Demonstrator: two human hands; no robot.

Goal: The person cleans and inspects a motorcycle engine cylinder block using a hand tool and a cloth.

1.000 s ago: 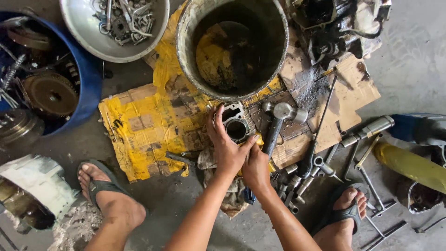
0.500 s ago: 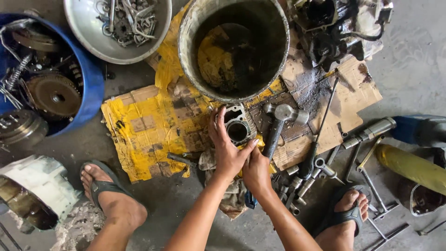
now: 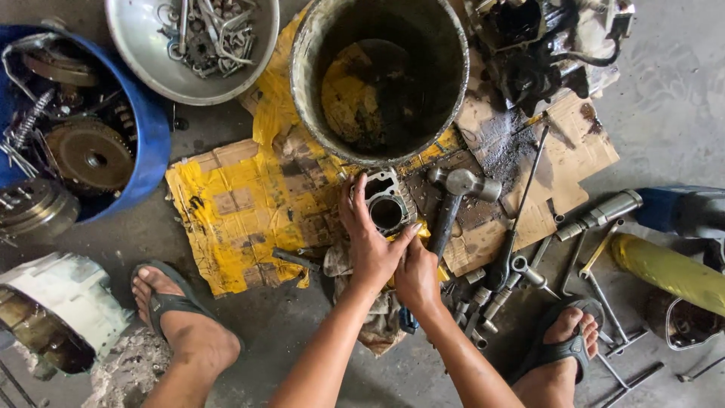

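A grey metal engine cylinder (image 3: pixel 385 202) with a round bore lies on the yellow cardboard (image 3: pixel 242 208), just in front of the big dirty bucket (image 3: pixel 302 75). My left hand (image 3: pixel 370 242) grips its left and near side, fingers reaching up along it and thumb by the bore. Just right of it and lower, my right hand (image 3: pixel 418 278) is closed around something I cannot make out. A dirty rag (image 3: pixel 370 317) lies under both wrists. A hammer (image 3: pixel 457 198) rests right beside the cylinder.
A blue tub (image 3: pixel 147 128) of gears and springs sits far left, a metal bowl (image 3: pixel 143 45) of bolts behind it. Sockets and wrenches (image 3: pixel 529 272) spread to the right, an engine block (image 3: pixel 544 45) at back right, a white casing (image 3: pixel 53 310) near left. My sandalled feet (image 3: pixel 174 310) flank the work.
The view has shifted slightly. My hands stay on the cylinder, with the left thumb now nearer the bore.
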